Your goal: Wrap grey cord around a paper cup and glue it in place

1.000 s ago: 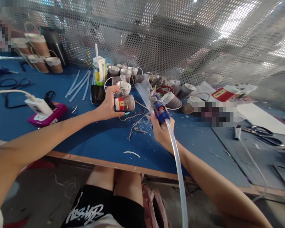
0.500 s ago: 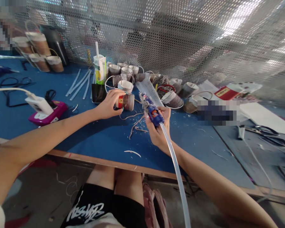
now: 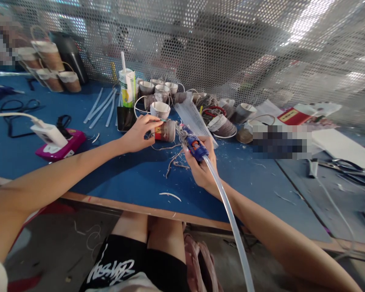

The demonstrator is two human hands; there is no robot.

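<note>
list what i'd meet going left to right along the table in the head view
Magenta power strip, translucent sticks, left hand, cord-wrapped cup, blue glue gun, scissors.

We see a grey mesh screen [image 3: 231,52] rising behind the blue table [image 3: 134,178]; at far left a black flask [image 3: 74,61] stands near it, and a black cord [image 3: 13,108] lies looped nearer us; closer still, a magenta power strip [image 3: 42,153] bears a white adapter [image 3: 50,136]; left of centre we have a carton [image 3: 127,89] with a straw [image 3: 123,61] poking up, a dark phone [image 3: 124,117] just in front; to our right lie a red card [image 3: 295,116], a white sheet [image 3: 346,148] and scissors [image 3: 338,166].
</note>
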